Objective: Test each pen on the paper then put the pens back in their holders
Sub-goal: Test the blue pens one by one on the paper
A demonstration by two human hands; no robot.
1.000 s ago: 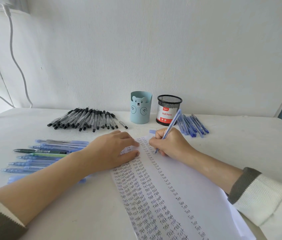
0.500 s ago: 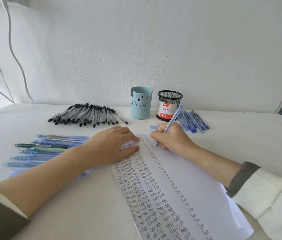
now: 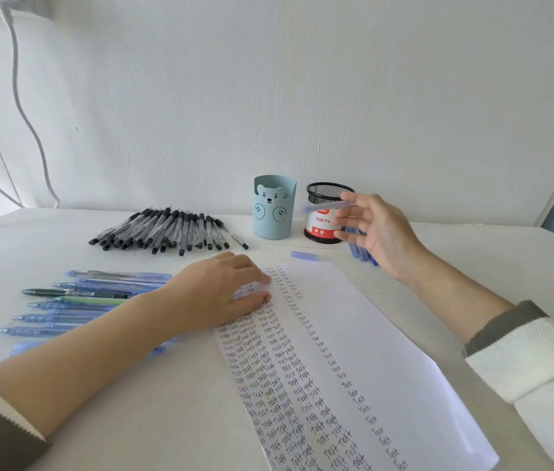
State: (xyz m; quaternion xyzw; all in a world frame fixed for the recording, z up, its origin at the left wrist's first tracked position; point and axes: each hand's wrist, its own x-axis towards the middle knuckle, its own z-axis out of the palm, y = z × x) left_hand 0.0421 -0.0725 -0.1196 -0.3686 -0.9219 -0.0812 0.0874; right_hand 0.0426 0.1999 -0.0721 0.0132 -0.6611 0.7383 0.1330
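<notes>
Two hands: I see both from the head camera, the right hand (image 3: 379,232) lifted off the table (image 3: 65,385), the left hand (image 3: 216,294) down flat.
Right fingers (image 3: 348,219): loosely spread, thumb and forefinger pinching a blue pen (image 3: 323,208) (blur smears it, so I cannot tell which end is the tip).
Blue pen: held roughly level in the air, crossing in front of the mesh holder (image 3: 323,198).
Left fingers (image 3: 251,266): straight, pressing the paper (image 3: 370,334) against the table near its far left corner.
Paper: lies slantwise on the table; columns of "Test" fill its left part, the right part is blank.
Loose cap (image 3: 304,255): pale blue, on the table just beyond the paper's far edge.
Holders: the mesh holder and the bear holder (image 3: 273,209) stand upright, side by side near the wall.
Blue pile (image 3: 358,253): pens on the table, mostly hidden behind my right hand.
Black pens (image 3: 166,229): a row lying left of the bear holder.
Left row (image 3: 99,297): blue pens with one dark and one green, beside the left forearm, some passing under it.
Cable (image 3: 27,113): hangs down the wall at far left.
</notes>
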